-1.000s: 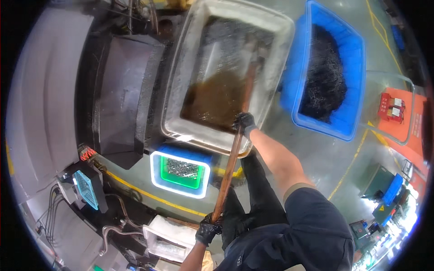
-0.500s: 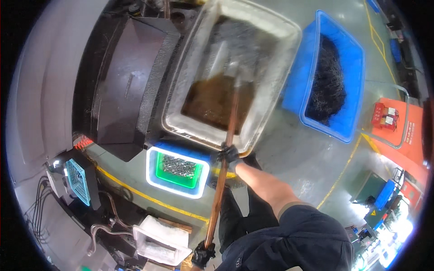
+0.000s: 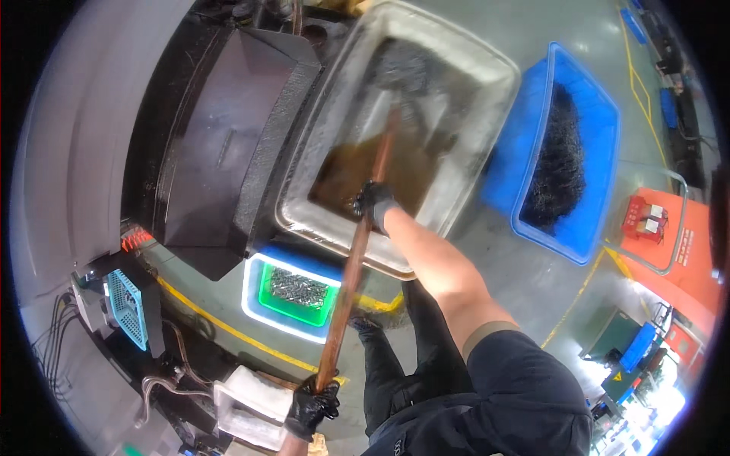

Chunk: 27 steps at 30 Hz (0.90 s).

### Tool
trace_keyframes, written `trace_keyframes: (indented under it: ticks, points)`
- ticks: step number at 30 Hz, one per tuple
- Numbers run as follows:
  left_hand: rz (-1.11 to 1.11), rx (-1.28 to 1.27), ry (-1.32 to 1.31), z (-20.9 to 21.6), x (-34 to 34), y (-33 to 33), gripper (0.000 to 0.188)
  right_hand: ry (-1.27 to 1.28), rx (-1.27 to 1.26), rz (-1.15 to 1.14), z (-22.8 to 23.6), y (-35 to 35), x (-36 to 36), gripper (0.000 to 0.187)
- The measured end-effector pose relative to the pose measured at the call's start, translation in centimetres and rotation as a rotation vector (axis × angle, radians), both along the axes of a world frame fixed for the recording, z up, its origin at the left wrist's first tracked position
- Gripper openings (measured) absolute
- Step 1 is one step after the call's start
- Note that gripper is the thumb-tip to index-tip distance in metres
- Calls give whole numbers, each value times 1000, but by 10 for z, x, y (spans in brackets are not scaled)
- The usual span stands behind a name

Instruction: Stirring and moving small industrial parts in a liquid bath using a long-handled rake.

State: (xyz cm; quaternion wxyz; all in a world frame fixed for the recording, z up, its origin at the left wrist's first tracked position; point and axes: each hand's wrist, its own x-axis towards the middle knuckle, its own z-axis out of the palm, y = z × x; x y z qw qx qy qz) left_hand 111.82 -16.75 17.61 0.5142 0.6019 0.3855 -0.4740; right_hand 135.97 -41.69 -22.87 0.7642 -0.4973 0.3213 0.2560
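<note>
A long wooden-handled tool [image 3: 354, 262] slants from the lower left into a big white tub [image 3: 319, 229]. My right hand [image 3: 372, 201], in a black glove, is wrapped round the handle above the tub's near part. Lower down, my left hand [image 3: 313, 404], also black-gloved, grips near the handle's rear end. Brown liquid [image 3: 346, 178] covers part of the tub's floor. Toward the far end lies a heap of small dark metal pieces [image 3: 403, 64]. The tool's far end is blurred there, so its head's shape cannot be made out.
A blue bin [image 3: 518, 216] holding dark metal pieces stands right of the tub. To the left is a dark metal chute [image 3: 228, 144]. A green basket [image 3: 275, 305] of small metal parts sits nearer, within a white-rimmed container [image 3: 249, 292]. An orange cart [image 3: 688, 228] stands far right.
Both hands have moved forward and somewhat left with the tool. My right hand has gone from the tub's near rim to over its inside. The view has shifted slightly.
</note>
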Motion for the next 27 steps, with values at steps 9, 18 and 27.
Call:
trace_keyframes:
  ticks: [9, 18, 27]
  points:
    - [125, 22, -45, -65, -14, 27, 36, 350, 370, -365, 44, 36, 39, 28]
    - [76, -28, -35, -173, -120, 0, 36, 130, -21, -189, -38, -5, -43, 23]
    - [-163, 112, -170, -175, -175, 19, 37, 74, 296, -431, -1, -2, -78, 8]
